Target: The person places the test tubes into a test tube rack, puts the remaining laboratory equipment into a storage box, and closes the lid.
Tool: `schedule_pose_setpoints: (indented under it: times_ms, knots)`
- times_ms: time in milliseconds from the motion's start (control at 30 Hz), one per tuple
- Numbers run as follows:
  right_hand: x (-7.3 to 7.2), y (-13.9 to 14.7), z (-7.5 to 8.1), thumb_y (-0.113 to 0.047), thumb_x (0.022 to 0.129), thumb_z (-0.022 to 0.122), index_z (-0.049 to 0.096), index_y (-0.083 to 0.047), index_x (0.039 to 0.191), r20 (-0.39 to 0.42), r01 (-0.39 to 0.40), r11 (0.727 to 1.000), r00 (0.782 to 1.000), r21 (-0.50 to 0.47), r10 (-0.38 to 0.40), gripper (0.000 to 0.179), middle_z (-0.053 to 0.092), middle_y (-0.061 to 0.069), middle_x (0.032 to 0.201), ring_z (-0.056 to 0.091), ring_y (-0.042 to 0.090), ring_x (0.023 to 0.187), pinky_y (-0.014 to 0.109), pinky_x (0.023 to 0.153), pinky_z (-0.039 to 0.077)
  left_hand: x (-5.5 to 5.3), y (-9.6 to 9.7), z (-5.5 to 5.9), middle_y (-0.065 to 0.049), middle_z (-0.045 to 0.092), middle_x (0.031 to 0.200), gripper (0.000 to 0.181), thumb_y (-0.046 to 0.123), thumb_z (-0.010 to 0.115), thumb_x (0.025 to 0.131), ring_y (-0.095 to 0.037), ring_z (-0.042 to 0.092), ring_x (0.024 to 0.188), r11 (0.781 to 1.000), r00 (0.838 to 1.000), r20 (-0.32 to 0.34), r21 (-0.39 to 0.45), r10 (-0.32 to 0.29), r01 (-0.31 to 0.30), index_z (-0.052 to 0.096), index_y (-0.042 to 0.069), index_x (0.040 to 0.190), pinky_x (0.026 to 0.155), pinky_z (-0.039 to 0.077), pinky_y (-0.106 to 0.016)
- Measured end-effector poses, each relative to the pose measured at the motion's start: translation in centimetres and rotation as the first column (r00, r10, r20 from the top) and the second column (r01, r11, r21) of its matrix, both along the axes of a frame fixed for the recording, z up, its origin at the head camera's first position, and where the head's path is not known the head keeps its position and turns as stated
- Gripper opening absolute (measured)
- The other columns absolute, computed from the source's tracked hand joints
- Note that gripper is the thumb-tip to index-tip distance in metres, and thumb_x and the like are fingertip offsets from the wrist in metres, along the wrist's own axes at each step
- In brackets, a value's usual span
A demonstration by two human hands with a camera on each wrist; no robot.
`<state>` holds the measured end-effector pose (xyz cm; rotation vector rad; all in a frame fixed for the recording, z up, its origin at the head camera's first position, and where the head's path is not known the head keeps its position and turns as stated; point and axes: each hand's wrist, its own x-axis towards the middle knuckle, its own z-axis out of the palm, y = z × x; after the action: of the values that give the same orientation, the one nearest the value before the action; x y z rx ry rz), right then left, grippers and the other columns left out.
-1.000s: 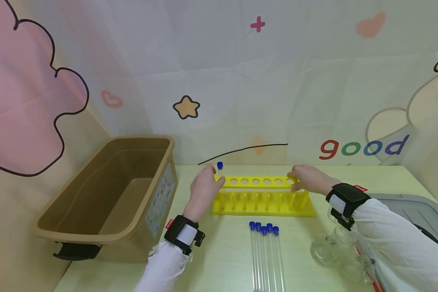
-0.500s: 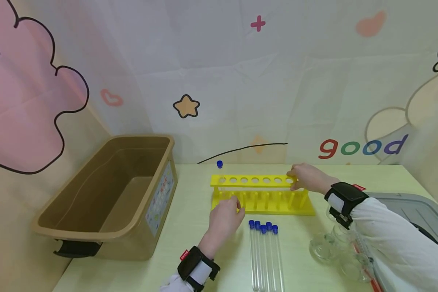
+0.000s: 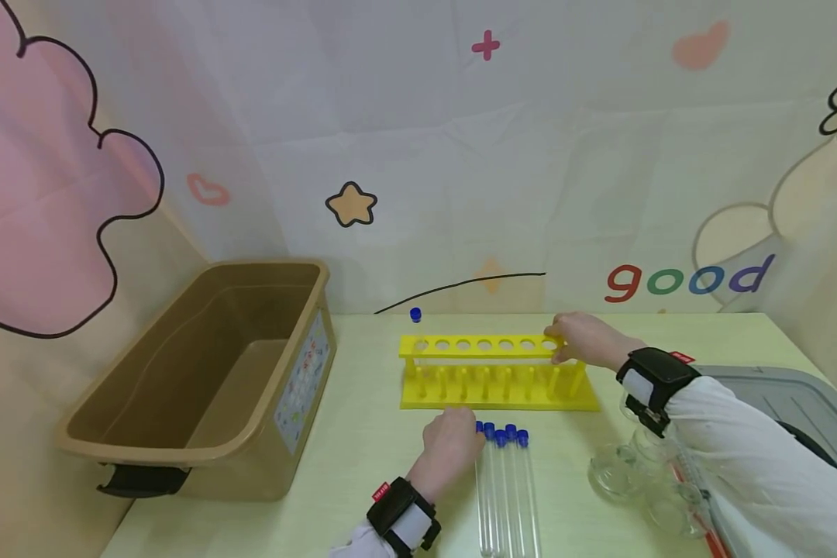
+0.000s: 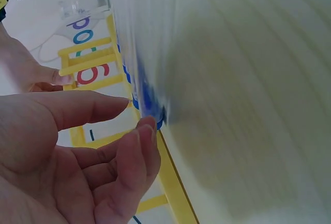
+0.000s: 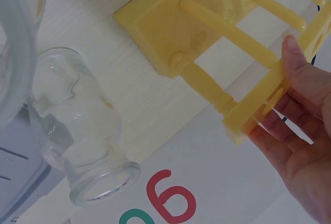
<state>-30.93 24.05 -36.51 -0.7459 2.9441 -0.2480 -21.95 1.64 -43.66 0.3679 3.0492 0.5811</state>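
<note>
A yellow test tube rack [image 3: 491, 403] stands on the table, with one blue-capped test tube [image 3: 415, 315] upright in its left end hole. My right hand [image 3: 593, 339] grips the rack's right end, thumb and fingers either side of the top bar in the right wrist view. Several clear test tubes [image 3: 508, 496] with blue caps lie side by side in front of the rack. My left hand [image 3: 452, 449] is at the capped end of the leftmost tube. In the left wrist view, its thumb and fingertips are close to a blue cap [image 4: 149, 102], with a gap between them.
A brown bin [image 3: 307, 434] stands on the left. Several clear glass vessels [image 3: 617, 471] are on the right, beside a grey lid or tray [image 3: 767, 380] and partly under my right forearm. A printed cloth wall [image 3: 446, 194] rises behind the table.
My left hand has left the tube in the rack's left end and come down and right to the lying tubes. My right hand stays on the rack.
</note>
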Motion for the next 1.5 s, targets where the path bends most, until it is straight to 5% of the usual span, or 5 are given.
schedule_pose_setpoints:
  times_ms: [367, 800, 1100, 1500]
  knots:
    - [0.1, -0.2, 0.0, -0.007, 0.07, 0.075, 0.062, 0.009, 0.107, 0.001, 0.0, 1.0, 1.0, -0.005, 0.0, 0.042, 0.057, 0.01, 0.085, 0.051, 0.024, 0.072, 0.035, 0.07, 0.047, 0.0, -0.2, -0.6, 0.003, 0.023, 0.051, 0.043, 0.017, 0.064, 0.079, -0.011, 0.03, 0.043, 0.999, 1.0, 0.017, -0.044, 0.023, -0.022, 0.032, 0.013, 0.05, 0.038, 0.023, -0.024]
    - [0.1, -0.2, 0.1, -0.008, 0.07, 0.075, 0.062, 0.009, 0.106, 0.003, 0.003, 1.0, 1.0, 0.0, -0.003, 0.043, 0.057, 0.011, 0.085, 0.051, 0.025, 0.073, 0.036, 0.071, 0.047, -1.0, -1.0, -0.9, 0.003, 0.029, 0.048, 0.04, 0.017, 0.066, 0.077, -0.012, 0.035, 0.044, 0.997, 0.995, 0.064, 0.012, 0.072, -0.073, 0.037, 0.012, 0.05, 0.038, 0.026, -0.024]
    - [0.1, -0.1, 0.0, -0.006, 0.069, 0.076, 0.062, 0.009, 0.106, 0.002, -0.001, 1.0, 1.0, -0.012, 0.001, 0.042, 0.057, 0.011, 0.085, 0.051, 0.024, 0.073, 0.035, 0.07, 0.047, -1.0, -1.2, -1.0, 0.006, 0.022, 0.045, 0.044, 0.011, 0.067, 0.075, -0.009, 0.029, 0.039, 0.996, 0.998, 0.053, 0.074, 0.039, -0.043, 0.033, 0.013, 0.047, 0.036, 0.022, -0.021]
    - [0.1, -0.1, 0.2, -0.008, 0.07, 0.075, 0.063, 0.007, 0.104, 0.0, -0.008, 1.0, 1.0, 0.002, 0.008, 0.04, 0.057, 0.009, 0.084, 0.052, 0.025, 0.074, 0.036, 0.07, 0.047, -1.1, -1.3, 1.2, 0.006, 0.023, 0.044, 0.043, 0.016, 0.068, 0.078, -0.007, 0.025, 0.037, 0.994, 0.999, 0.033, 0.109, 0.018, -0.022, 0.037, 0.011, 0.048, 0.035, 0.019, -0.018]
